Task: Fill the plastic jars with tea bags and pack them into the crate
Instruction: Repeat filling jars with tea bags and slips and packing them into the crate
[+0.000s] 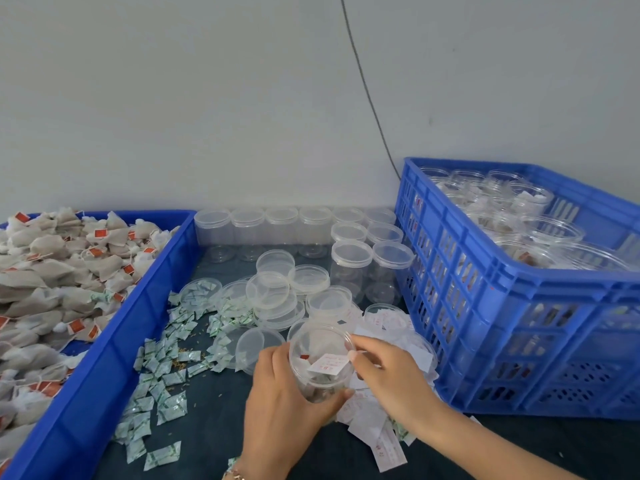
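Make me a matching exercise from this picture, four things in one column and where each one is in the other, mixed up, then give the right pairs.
Things:
1. open jar
2. tea bags
3. filled jars
4. green-and-white sachets

Places:
A. in the slatted blue crate on the right
B. scattered on the dark table
C. gripped in the left hand, with the right hand at its rim
D. heaped in the blue bin on the left

Pairs: 1-C, 2-D, 3-A, 4-B
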### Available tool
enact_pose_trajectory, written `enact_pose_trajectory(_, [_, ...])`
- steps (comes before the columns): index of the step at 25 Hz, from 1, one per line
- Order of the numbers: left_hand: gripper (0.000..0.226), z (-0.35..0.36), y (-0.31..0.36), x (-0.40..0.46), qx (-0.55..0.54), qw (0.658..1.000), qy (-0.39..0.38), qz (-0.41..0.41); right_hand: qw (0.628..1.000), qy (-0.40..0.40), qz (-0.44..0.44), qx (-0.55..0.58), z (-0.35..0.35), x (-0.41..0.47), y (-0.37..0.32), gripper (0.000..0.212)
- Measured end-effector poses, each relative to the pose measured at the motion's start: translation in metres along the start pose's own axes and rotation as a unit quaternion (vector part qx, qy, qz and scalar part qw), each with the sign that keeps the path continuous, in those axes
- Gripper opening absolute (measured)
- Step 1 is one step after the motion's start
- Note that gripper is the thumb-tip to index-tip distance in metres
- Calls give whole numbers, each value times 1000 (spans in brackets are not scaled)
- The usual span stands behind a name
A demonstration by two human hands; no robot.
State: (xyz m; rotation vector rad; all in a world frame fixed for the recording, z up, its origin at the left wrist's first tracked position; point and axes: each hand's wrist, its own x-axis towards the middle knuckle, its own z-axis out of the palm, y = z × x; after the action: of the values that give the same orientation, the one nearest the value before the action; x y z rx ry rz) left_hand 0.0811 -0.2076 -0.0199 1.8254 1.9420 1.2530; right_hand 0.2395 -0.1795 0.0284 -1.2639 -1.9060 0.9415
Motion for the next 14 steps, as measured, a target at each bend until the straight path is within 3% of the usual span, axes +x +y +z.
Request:
enact_pose_trajectory(6, [122,-40,102,42,-63,993,30,92,989,127,-77,6,-78,-10,-65,18])
enact_pose_trajectory(10, [94,-46,180,68,-144,980,14,134,970,211,-119,5,-151,-30,-86,45])
enact_pose_trajectory(14, [90,-35,273,101,-155,965,-9,212,941,303,-144,38,-232,-37,-95,24])
